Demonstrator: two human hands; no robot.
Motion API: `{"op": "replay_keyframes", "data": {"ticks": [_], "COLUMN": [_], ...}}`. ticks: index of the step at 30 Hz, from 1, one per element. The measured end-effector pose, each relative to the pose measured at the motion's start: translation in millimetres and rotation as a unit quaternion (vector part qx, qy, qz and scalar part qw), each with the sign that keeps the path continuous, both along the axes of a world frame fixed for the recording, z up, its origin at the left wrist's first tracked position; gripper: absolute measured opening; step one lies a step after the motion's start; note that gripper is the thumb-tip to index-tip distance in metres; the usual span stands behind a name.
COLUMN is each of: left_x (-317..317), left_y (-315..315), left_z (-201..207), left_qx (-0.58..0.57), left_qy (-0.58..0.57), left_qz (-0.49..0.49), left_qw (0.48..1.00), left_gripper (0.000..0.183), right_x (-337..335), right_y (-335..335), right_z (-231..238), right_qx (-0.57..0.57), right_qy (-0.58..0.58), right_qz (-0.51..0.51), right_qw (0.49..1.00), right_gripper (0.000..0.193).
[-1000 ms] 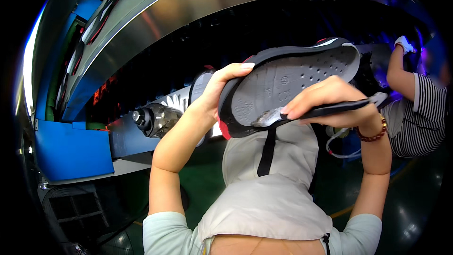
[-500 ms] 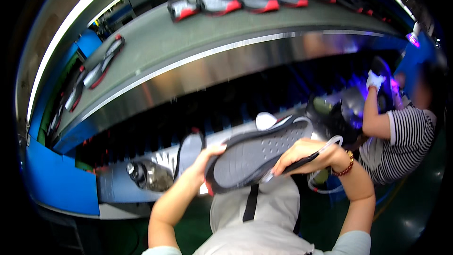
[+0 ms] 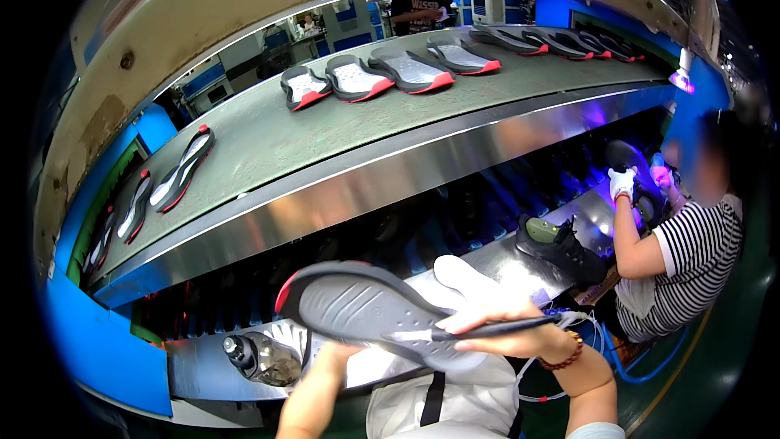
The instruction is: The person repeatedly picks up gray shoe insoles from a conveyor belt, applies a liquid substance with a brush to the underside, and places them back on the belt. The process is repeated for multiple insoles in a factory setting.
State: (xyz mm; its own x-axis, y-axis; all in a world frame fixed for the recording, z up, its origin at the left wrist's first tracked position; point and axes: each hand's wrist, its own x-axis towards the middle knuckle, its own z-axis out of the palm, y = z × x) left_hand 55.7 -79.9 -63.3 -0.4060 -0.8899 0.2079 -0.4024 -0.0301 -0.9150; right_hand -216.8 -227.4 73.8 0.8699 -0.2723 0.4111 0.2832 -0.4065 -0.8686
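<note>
Green conveyor belt [image 3: 268, 154] curves across the upper view, edged by a polished metal skirt [image 3: 325, 211]. Far left: blue housing panel [image 3: 122, 341]; three soles in a spaced row on the belt's left stretch, the nearest sole [image 3: 185, 169] showing white, black and red. Below, on a metal ledge [image 3: 195, 375], a clear bottle [image 3: 275, 362] with black cap lies on its side. Left hand [image 3: 331, 356] is under the gray sole [image 3: 345, 301]; its fingers pass out of sight behind, so their grip cannot be told. That sole is raised at lower center, patterned gray face toward the camera, black rim, red end to the left. Right hand [image 3: 510, 314], bracelet [image 3: 564, 354] at the wrist, has fingers clamped on a brush [image 3: 487, 330]; pale tip lies over the sole's face, contact uncertain. Further right, black shoe [image 3: 561, 250] on the ledge; far right, co-worker [image 3: 699, 240] in striped shirt, white-gloved hand [image 3: 622, 181] under violet light.
</note>
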Motion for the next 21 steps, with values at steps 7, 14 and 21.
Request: {"op": "replay_keyframes", "data": {"ticks": [7,14,21], "left_x": [-66.5,-52.1,-69.6], "left_y": [-46.4,-54.6,-47.4], "left_z": [-43.1,-18.5,-1.2], "left_qx": [-0.165,-0.014,0.068], "left_qy": [-0.87,-0.94,-0.962], "left_qz": [0.056,0.069,0.02], "left_qw": [0.461,0.333,0.264], "left_gripper": [0.085,0.081,0.088], "right_x": [21.7,1.7,12.8], "right_y": [4.1,8.4,12.7], "right_z": [-69.5,-90.6,-93.4], "right_qx": [0.293,0.415,0.438], "right_qy": [0.013,-0.004,-0.043], "right_qz": [-0.07,-0.133,-0.1], "right_qw": [0.954,0.9,0.892], "right_gripper": [0.025,0.023,0.022]}}
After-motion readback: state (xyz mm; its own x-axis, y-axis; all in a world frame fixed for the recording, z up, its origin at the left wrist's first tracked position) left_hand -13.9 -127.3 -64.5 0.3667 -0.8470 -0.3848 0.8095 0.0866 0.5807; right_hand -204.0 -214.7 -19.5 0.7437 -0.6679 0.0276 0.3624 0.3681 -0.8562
